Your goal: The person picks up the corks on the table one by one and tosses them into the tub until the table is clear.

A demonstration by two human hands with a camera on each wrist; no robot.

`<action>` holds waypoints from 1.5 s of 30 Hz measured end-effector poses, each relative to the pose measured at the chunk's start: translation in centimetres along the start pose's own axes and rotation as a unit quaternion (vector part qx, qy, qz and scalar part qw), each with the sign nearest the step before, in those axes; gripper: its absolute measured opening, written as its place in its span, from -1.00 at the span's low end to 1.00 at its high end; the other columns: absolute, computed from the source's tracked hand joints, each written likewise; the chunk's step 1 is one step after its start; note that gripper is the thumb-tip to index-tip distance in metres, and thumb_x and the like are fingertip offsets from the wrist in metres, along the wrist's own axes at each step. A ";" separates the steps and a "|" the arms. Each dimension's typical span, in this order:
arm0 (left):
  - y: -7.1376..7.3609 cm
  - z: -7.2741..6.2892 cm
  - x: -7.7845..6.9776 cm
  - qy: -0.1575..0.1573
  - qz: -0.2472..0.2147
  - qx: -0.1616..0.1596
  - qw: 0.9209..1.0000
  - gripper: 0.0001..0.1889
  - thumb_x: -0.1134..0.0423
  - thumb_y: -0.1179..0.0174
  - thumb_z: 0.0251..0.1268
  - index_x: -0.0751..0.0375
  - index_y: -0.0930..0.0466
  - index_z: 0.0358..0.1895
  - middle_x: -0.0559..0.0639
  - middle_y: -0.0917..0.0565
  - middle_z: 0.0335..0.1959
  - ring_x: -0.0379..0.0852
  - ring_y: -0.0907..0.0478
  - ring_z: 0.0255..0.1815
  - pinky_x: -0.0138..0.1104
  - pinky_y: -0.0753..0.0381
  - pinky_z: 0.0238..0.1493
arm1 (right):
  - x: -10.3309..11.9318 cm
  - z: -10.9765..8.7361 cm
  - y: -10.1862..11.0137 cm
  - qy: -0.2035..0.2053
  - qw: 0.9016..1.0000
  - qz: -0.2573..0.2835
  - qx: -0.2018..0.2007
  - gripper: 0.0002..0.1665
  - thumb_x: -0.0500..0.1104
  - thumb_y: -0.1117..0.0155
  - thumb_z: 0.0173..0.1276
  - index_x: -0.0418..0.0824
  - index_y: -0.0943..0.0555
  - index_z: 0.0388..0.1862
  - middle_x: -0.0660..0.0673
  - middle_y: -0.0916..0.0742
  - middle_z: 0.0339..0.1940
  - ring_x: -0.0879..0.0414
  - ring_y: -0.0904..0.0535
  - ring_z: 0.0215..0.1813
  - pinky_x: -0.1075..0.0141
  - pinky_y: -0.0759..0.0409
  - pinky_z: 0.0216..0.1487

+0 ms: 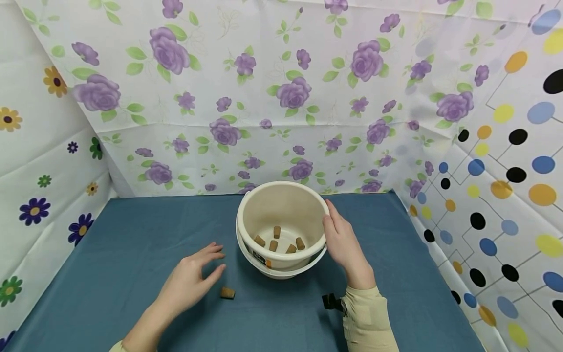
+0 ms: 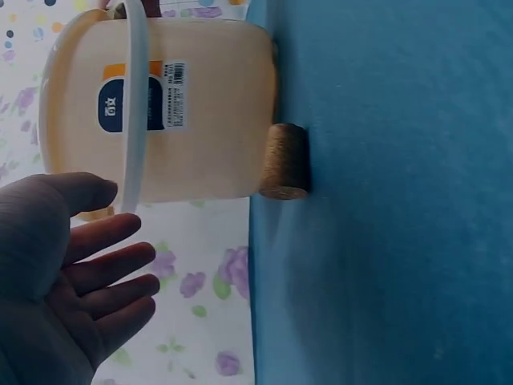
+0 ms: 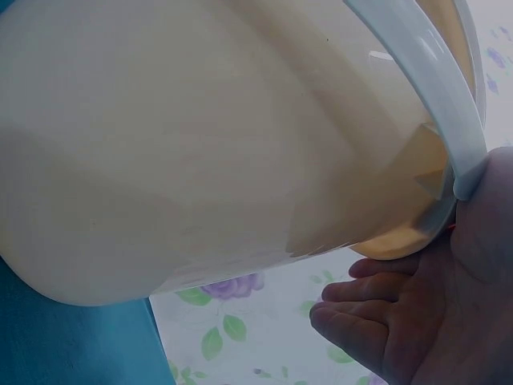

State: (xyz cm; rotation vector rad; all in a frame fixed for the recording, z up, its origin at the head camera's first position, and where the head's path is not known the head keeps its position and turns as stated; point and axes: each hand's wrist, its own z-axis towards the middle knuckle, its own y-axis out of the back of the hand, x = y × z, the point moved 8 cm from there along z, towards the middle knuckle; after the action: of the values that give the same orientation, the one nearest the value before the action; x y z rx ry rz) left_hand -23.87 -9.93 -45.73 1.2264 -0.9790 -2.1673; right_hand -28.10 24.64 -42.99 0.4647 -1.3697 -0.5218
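Note:
A cream-coloured plastic bucket (image 1: 281,198) with a white handle (image 1: 281,275) stands upright. Several brown corks (image 1: 276,232) lie scattered on its bottom. One more cork (image 1: 227,293) lies on the blue cloth in front of the bucket, to its left. My left hand (image 1: 189,281) hovers just left of that cork, its fingers apart and holding nothing; the left wrist view shows the cork (image 2: 285,162) beyond the fingertips. Against the right side of the bucket's rim rests my right hand (image 1: 345,242), its fingers fairly straight in the right wrist view, by the handle's hinge.
Blue cloth (image 1: 132,254) covers the table. A flowered sheet (image 1: 264,98) hangs behind it, with another patterned sheet (image 1: 519,205) along the right side. A small black object (image 1: 331,301) sticks out at the right sleeve.

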 end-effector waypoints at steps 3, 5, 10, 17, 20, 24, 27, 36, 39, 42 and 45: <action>-0.6 -0.3 0.4 0.006 0.003 0.025 1.000 -0.71 0.21 -0.47 0.42 0.23 -0.81 0.12 0.17 -0.73 0.27 0.20 -0.55 0.44 0.17 -0.65 0.22 | 0.0 0.0 0.1 0.002 1.000 0.001 -0.001 -0.29 0.05 0.26 0.83 -0.16 -0.05 0.80 -0.30 -0.37 0.67 -0.26 -0.42 0.57 -0.25 -0.45 0.46; -0.8 -0.4 0.6 0.007 0.004 0.036 0.999 -0.70 0.22 -0.48 0.41 0.23 -0.81 0.13 0.17 -0.73 0.26 0.21 -0.55 0.44 0.18 -0.63 0.24 | 0.0 0.0 0.1 0.002 1.000 0.002 -0.002 -0.29 0.05 0.26 0.83 -0.15 -0.06 0.80 -0.30 -0.37 0.67 -0.26 -0.42 0.57 -0.24 -0.45 0.46; -1.5 -0.6 0.9 0.004 0.017 0.066 0.998 -0.66 0.21 -0.51 0.38 0.23 -0.80 0.14 0.15 -0.74 0.25 0.21 -0.57 0.42 0.18 -0.64 0.23 | 0.0 0.0 0.0 -0.001 1.000 0.007 0.001 -0.29 0.07 0.27 0.83 -0.14 -0.05 0.81 -0.30 -0.37 0.68 -0.26 -0.43 0.56 -0.24 -0.47 0.45; -2.6 -1.0 1.2 0.000 0.022 0.107 0.994 -0.64 0.22 -0.54 0.33 0.24 -0.80 0.14 0.18 -0.72 0.27 0.25 -0.56 0.43 0.18 -0.62 0.25 | -0.1 0.0 -0.1 -0.003 1.000 0.005 0.001 -0.28 0.09 0.28 0.83 -0.12 -0.05 0.81 -0.29 -0.38 0.67 -0.25 -0.45 0.55 -0.23 -0.47 0.44; -3.0 -1.2 1.4 0.008 0.020 0.121 0.992 -0.63 0.22 -0.54 0.33 0.24 -0.79 0.15 0.18 -0.70 0.30 0.25 -0.53 0.45 0.19 -0.61 0.27 | -0.2 0.0 -0.2 -0.004 1.000 0.005 0.001 -0.28 0.11 0.28 0.83 -0.12 -0.05 0.81 -0.29 -0.38 0.67 -0.25 -0.45 0.54 -0.23 -0.48 0.44; -3.4 -1.4 1.6 0.016 0.018 0.137 0.990 -0.62 0.20 -0.53 0.34 0.23 -0.78 0.16 0.19 -0.68 0.32 0.26 -0.51 0.48 0.20 -0.58 0.30 | -0.3 0.0 -0.2 -0.004 1.000 0.006 0.001 -0.28 0.11 0.28 0.83 -0.11 -0.05 0.81 -0.29 -0.39 0.66 -0.25 -0.46 0.53 -0.23 -0.49 0.43; -3.6 -1.5 1.8 0.021 0.020 0.149 0.988 -0.61 0.19 -0.53 0.34 0.22 -0.78 0.17 0.19 -0.67 0.34 0.26 -0.49 0.49 0.19 -0.57 0.32 | -0.3 0.0 -0.2 -0.003 1.000 0.007 0.001 -0.28 0.10 0.28 0.83 -0.11 -0.05 0.81 -0.29 -0.39 0.66 -0.25 -0.47 0.53 -0.23 -0.49 0.42; -4.3 -1.6 2.2 0.044 0.030 0.172 0.984 -0.61 0.17 -0.55 0.32 0.18 -0.80 0.16 0.16 -0.66 0.35 0.24 -0.46 0.52 0.18 -0.55 0.35 | -0.3 0.0 -0.1 -0.002 1.000 0.008 0.000 -0.29 0.08 0.27 0.83 -0.11 -0.05 0.81 -0.29 -0.38 0.67 -0.25 -0.46 0.54 -0.23 -0.49 0.43; -4.3 -1.5 2.2 0.048 0.033 0.173 0.983 -0.62 0.18 -0.56 0.31 0.18 -0.80 0.16 0.17 -0.66 0.35 0.25 -0.45 0.52 0.19 -0.54 0.36 | -0.3 0.0 -0.2 -0.002 1.000 0.009 0.000 -0.29 0.08 0.28 0.83 -0.11 -0.04 0.81 -0.28 -0.38 0.67 -0.25 -0.46 0.54 -0.23 -0.49 0.43; -4.4 -1.5 2.2 0.052 0.037 0.175 0.983 -0.63 0.19 -0.56 0.30 0.17 -0.81 0.13 0.17 -0.66 0.35 0.25 -0.45 0.52 0.19 -0.53 0.37 | -0.3 0.0 -0.2 -0.001 1.000 0.008 0.001 -0.28 0.09 0.28 0.83 -0.11 -0.04 0.81 -0.28 -0.38 0.67 -0.25 -0.46 0.54 -0.23 -0.50 0.43; -4.5 -1.5 2.1 0.057 0.039 0.176 0.982 -0.68 0.19 -0.57 0.29 0.15 -0.83 0.07 0.17 -0.67 0.34 0.26 -0.46 0.52 0.19 -0.54 0.35 | -0.2 0.0 -0.2 0.000 1.000 0.008 0.001 -0.28 0.10 0.28 0.83 -0.11 -0.04 0.81 -0.29 -0.38 0.67 -0.25 -0.47 0.53 -0.23 -0.50 0.42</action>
State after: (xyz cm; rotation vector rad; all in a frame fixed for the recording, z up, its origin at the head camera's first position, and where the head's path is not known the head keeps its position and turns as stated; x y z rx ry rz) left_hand -23.85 -9.02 -50.81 1.4255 -1.3774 -1.8925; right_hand -28.16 24.67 -43.27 0.4556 -1.3740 -0.5074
